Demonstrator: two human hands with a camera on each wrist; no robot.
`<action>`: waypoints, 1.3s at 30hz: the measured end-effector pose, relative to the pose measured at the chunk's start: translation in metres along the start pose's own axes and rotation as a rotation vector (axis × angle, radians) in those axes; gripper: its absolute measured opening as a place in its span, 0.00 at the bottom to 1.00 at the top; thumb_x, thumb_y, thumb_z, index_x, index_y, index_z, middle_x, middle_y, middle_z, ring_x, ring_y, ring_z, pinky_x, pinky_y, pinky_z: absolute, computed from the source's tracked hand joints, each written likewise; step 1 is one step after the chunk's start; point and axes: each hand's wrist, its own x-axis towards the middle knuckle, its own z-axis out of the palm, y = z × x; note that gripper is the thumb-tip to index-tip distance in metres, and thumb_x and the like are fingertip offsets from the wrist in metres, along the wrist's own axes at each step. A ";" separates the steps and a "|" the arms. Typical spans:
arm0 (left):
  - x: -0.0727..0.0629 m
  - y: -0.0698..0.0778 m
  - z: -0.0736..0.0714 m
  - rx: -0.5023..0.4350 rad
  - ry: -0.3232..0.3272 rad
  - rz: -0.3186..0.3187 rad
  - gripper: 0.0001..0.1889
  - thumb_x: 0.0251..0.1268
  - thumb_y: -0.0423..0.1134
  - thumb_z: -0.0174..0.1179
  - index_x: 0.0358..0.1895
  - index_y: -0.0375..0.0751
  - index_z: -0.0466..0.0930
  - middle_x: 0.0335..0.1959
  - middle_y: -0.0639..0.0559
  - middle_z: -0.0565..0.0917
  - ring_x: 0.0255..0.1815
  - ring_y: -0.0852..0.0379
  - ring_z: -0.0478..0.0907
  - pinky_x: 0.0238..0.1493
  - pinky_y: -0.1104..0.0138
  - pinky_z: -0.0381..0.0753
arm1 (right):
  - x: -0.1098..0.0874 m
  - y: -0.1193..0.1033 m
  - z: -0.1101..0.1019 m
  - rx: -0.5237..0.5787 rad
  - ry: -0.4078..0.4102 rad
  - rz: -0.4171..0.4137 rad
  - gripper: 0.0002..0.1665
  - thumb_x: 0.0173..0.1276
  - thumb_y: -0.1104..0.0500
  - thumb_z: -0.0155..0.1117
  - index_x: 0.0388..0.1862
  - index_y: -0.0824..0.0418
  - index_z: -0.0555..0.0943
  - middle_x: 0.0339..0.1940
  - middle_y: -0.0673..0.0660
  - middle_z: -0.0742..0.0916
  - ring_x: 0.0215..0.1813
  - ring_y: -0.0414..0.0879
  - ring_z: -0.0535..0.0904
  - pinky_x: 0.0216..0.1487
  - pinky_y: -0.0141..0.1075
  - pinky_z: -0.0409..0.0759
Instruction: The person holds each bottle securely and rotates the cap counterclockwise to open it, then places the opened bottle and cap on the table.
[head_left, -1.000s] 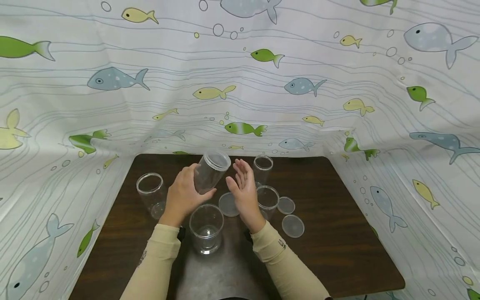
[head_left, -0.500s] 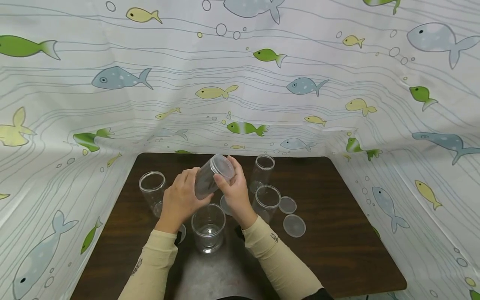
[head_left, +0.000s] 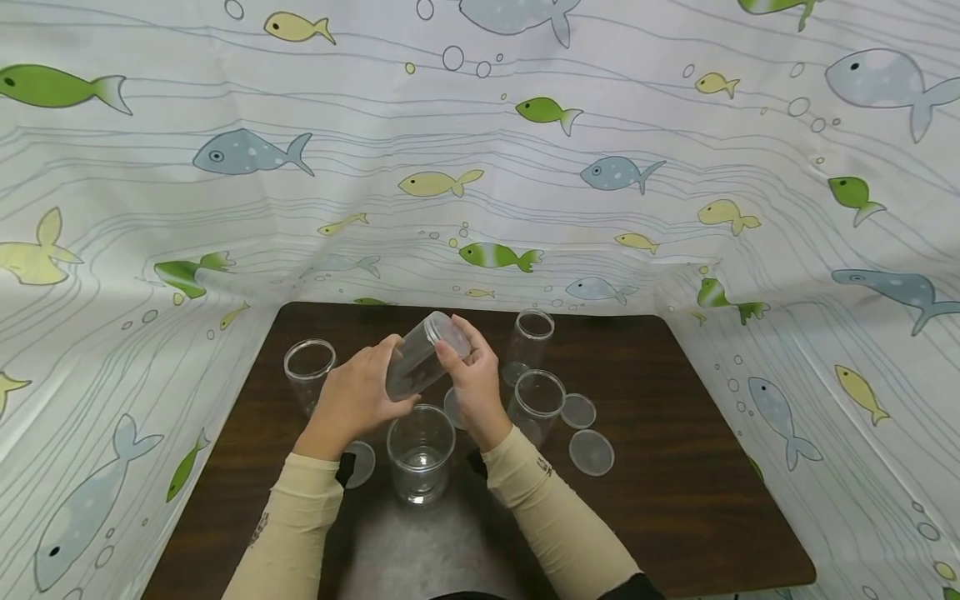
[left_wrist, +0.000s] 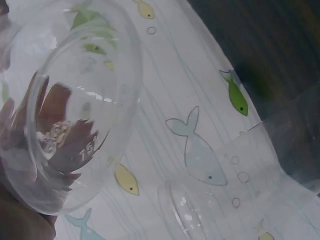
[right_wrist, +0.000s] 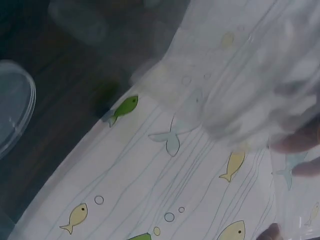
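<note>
My left hand grips the body of a clear cylindrical jar, tilted above the table with its lidded end up and to the right. My right hand holds the translucent lid at that end, thumb on the near side and fingers round the far edge. Below the held jar, an open wide jar stands upright. In the left wrist view the round end of the held jar fills the left side. Its body is blurred in the right wrist view, with fingertips beside it.
Open clear jars stand at the left, back right and right of centre. Loose round lids lie at the right and by the left wrist. A fish-print sheet surrounds the brown table.
My right hand, earlier open beside the jar, has moved left and taken hold of its lid. The jar now leans further to the right in my left hand.
</note>
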 end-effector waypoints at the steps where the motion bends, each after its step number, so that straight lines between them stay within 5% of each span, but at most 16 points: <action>1: 0.001 0.000 -0.001 -0.008 -0.012 0.002 0.46 0.39 0.54 0.81 0.62 0.38 0.68 0.41 0.44 0.84 0.33 0.51 0.81 0.26 0.56 0.82 | 0.000 0.000 0.000 0.004 0.005 -0.004 0.40 0.68 0.53 0.72 0.74 0.65 0.68 0.64 0.65 0.77 0.60 0.49 0.77 0.57 0.35 0.79; 8: 0.002 -0.001 -0.011 -0.096 -0.097 0.001 0.45 0.41 0.52 0.80 0.64 0.38 0.68 0.39 0.47 0.86 0.34 0.53 0.83 0.31 0.57 0.82 | 0.000 -0.002 -0.002 0.014 -0.054 -0.060 0.40 0.67 0.52 0.73 0.71 0.68 0.70 0.62 0.63 0.79 0.60 0.48 0.77 0.57 0.34 0.78; 17: -0.004 -0.001 -0.019 -0.422 -0.275 -0.103 0.45 0.45 0.47 0.79 0.68 0.46 0.67 0.42 0.54 0.86 0.37 0.58 0.81 0.40 0.57 0.81 | 0.004 -0.005 -0.010 -0.063 -0.270 -0.136 0.57 0.58 0.31 0.73 0.73 0.68 0.68 0.69 0.59 0.77 0.66 0.49 0.73 0.61 0.35 0.74; 24: -0.005 -0.007 -0.017 -0.390 -0.261 -0.145 0.46 0.45 0.49 0.80 0.69 0.46 0.66 0.45 0.51 0.86 0.40 0.56 0.82 0.43 0.55 0.81 | 0.006 0.004 -0.011 -0.012 -0.320 -0.143 0.61 0.62 0.33 0.71 0.78 0.69 0.58 0.77 0.66 0.66 0.71 0.49 0.67 0.65 0.35 0.70; 32: -0.006 -0.011 -0.009 -0.336 -0.237 -0.175 0.48 0.46 0.51 0.79 0.70 0.41 0.65 0.49 0.45 0.85 0.42 0.51 0.83 0.44 0.51 0.82 | -0.003 0.003 -0.007 -0.002 -0.199 -0.109 0.63 0.57 0.33 0.75 0.73 0.69 0.54 0.64 0.59 0.67 0.62 0.45 0.69 0.60 0.30 0.73; 39: -0.007 -0.011 -0.006 -0.306 -0.234 -0.164 0.47 0.46 0.51 0.79 0.69 0.41 0.66 0.49 0.45 0.85 0.42 0.50 0.83 0.44 0.50 0.82 | -0.006 0.001 -0.004 -0.011 -0.167 -0.097 0.56 0.62 0.41 0.76 0.72 0.69 0.55 0.64 0.61 0.68 0.63 0.46 0.70 0.62 0.31 0.73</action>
